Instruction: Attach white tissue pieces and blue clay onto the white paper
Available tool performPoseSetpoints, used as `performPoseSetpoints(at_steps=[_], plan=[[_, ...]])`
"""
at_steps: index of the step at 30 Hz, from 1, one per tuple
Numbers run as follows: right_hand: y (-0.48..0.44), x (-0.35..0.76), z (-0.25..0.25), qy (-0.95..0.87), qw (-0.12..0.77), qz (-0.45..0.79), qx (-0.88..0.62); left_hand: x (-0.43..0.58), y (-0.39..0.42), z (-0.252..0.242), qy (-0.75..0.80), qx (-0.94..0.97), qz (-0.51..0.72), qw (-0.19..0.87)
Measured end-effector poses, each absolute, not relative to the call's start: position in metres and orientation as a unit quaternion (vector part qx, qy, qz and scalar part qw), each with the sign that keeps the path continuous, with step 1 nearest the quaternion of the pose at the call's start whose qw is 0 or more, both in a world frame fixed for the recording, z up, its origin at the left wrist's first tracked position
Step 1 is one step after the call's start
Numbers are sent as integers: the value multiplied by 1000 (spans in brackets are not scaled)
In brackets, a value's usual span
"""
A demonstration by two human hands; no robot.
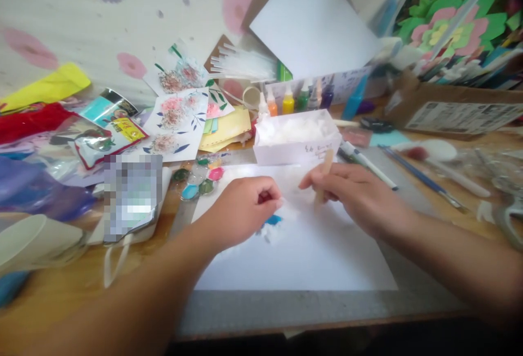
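Observation:
My right hand [351, 188] grips a flat wooden craft stick [327, 164], which stands tilted over a sheet of white paper [310, 269]. My left hand [239, 209] hovers above the same sheet, its thumb and fingertips pinched together; whatever may be between them is hidden. Just below those fingertips a bright blue patch [273, 219] shows, with white fluffy bits [270, 234] around it. Behind both hands sits a white paper box [281, 155] filled with white cotton-like fluff [300, 127].
Beyond the box stand several small paint bottles [288, 100]. A palette with coloured wells [190, 191], a phone-like object [133, 198] and a white cup [36, 241] lie to the left. Brushes [425, 176], scissors [510, 217] and a cardboard box [457, 108] are at right. A grey mat [245, 312] lies beneath the paper.

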State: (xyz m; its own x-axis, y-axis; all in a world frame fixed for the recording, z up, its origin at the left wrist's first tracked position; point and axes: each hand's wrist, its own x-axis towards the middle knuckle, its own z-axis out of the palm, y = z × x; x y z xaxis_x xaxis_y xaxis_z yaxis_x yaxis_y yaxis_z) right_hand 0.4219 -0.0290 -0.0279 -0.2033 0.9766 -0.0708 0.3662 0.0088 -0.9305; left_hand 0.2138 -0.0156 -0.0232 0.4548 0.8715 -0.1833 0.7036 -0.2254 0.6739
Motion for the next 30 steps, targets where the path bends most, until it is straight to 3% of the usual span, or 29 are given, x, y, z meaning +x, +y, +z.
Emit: performPoseSetpoints(at_steps=[6,14,19,30], plan=[[-33,415,-30,-621,405,470,-479,218,-18,-31,488,827,91,265],[-38,413,-41,-702,314,405,-494,221,-16,-34,460,860,76,207],[-38,411,-45,-709,301,402,-495,221,-15,-36,452,868,59,196],[-40,406,-53,-679,288,444,-508,213,-16,-25,500,804,91,309]])
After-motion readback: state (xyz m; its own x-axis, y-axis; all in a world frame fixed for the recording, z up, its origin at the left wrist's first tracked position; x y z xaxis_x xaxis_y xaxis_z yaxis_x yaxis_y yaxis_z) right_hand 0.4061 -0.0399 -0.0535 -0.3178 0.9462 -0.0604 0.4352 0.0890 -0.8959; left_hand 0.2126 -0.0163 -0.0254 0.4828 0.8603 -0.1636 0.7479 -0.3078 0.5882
